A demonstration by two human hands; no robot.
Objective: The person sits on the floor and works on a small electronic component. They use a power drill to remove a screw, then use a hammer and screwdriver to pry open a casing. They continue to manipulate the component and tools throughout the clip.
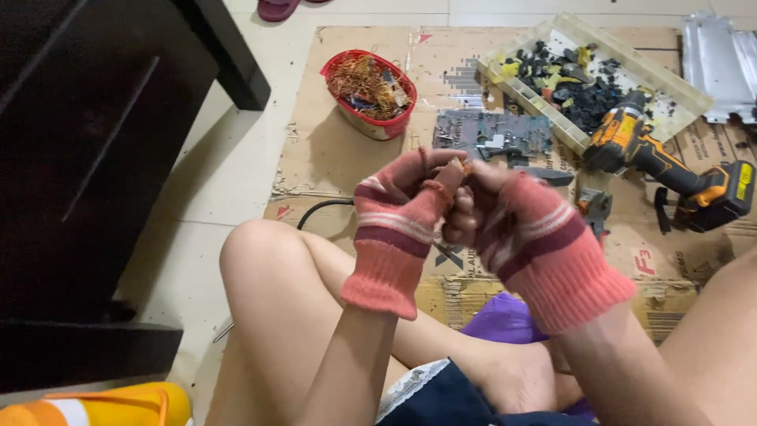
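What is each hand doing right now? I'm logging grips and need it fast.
Left hand: closed, pinching a small tan piece at the fingertips.
Right hand: closed, fingers curled against the same piece; what else it holds cannot be told.

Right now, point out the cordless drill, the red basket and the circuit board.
cordless drill (640, 150): head view, on its orange body.
red basket (378, 126): head view, on its front wall.
circuit board (465, 130): head view, on its grey face.

Basket (371, 95) left on cardboard sheet (331, 158); circuit board (493, 132) centre; parts tray (599, 75) behind drill (670, 170), right.
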